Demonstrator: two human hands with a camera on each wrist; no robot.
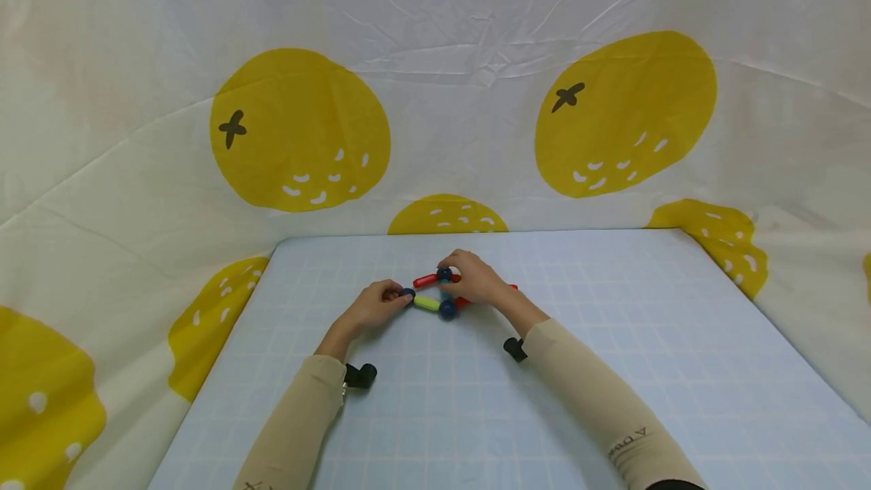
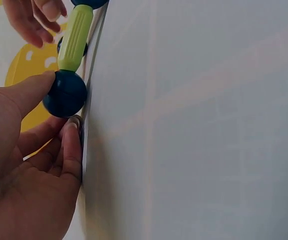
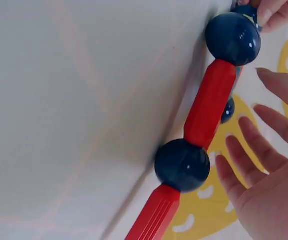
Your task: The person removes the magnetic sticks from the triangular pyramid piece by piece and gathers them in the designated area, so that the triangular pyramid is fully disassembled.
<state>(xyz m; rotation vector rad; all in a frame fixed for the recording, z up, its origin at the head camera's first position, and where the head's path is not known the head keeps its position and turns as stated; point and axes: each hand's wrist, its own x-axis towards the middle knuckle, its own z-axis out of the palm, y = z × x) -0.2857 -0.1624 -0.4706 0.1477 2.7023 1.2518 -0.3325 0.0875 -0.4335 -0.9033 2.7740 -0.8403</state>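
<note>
My left hand [image 1: 378,304] pinches a dark blue ball [image 2: 65,94] between thumb and fingers. A yellow-green stick [image 1: 427,303] joins this ball to another blue ball [image 1: 447,310]. From there, a red stick [image 3: 209,104] leads to a further blue ball [image 3: 182,165], where a second red stick [image 3: 153,214] continues. Behind them, my right hand [image 1: 476,278] is at the far blue ball [image 1: 444,274], its fingers spread and relaxed in the right wrist view; contact is unclear. Another red stick [image 1: 426,280] extends left from that ball, and a teal stick [image 1: 445,290] lies below it.
The pieces lie on a table covered with a pale checked cloth [image 1: 422,414]. Behind the table's far edge hangs a white curtain [image 1: 463,119] printed with yellow fruit shapes. Black wrist cameras [image 1: 361,376] sit below the sleeves.
</note>
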